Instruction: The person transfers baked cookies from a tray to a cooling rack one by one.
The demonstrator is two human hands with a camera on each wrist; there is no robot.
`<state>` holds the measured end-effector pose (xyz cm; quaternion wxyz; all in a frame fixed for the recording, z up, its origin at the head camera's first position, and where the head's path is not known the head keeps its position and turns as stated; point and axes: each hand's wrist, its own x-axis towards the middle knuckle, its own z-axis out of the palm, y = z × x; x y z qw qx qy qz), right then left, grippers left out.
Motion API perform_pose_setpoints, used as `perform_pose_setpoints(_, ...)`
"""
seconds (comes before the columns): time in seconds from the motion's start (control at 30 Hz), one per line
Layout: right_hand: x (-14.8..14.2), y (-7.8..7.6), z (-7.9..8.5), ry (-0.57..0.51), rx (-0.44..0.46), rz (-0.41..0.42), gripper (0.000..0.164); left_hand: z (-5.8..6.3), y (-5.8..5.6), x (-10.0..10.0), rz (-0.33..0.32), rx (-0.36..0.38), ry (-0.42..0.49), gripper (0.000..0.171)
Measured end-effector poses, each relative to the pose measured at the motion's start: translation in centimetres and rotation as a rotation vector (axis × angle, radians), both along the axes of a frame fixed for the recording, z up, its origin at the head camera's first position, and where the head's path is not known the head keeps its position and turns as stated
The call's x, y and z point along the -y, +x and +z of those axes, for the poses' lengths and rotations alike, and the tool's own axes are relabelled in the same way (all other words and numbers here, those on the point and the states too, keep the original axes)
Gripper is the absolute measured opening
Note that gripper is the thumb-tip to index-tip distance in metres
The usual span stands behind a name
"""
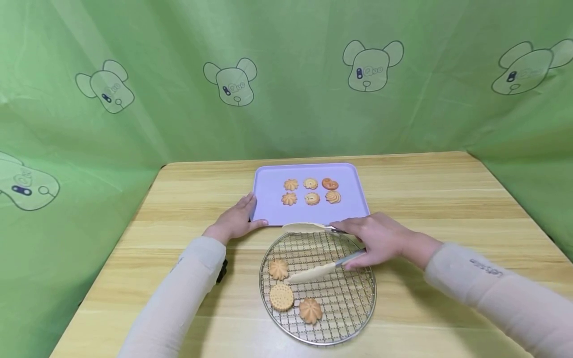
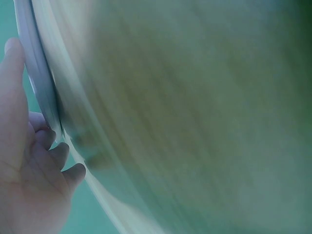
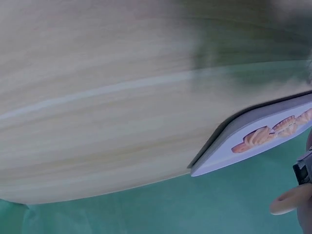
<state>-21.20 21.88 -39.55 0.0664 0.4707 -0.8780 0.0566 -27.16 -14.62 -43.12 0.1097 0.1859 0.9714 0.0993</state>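
Note:
My right hand (image 1: 380,238) holds a pair of tongs (image 1: 313,273) with beige tips, spread wide over the round wire rack (image 1: 374,303). One tip lies beside a flower-shaped cookie (image 1: 279,269) and a round dotted cookie (image 1: 281,297); nothing is between the tips. Another flower-shaped cookie (image 1: 311,311) sits toward the rack's front. At the left edge of the purple tray (image 1: 268,199), my left hand (image 1: 235,219) rests with fingers extended along the rim. In the left wrist view, its thumb (image 2: 13,68) lies against the tray's side.
Two rows of cookies lie on the tray, among them a pretzel-shaped cookie (image 1: 330,184) and a swirled cookie (image 1: 333,197). Tray and rack stand close together on a wooden table (image 1: 179,278). A green curtain (image 1: 295,124) with bear outlines hangs behind and at both sides.

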Motion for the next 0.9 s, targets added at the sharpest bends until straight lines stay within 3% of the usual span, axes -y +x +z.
perform_pose_setpoints(0.43, 1.8, -0.6, -0.4, -0.03, 0.049, -0.15, 0.099, -0.1, -0.1, 0.1, -0.003, -0.004, -0.004, 0.093)
perform_pose_setpoints(0.9, 4.1, -1.8, 0.0, -0.014, 0.137, -0.384, 0.1, -0.2, -0.1, 0.2, -0.009, -0.021, -0.003, 0.094)
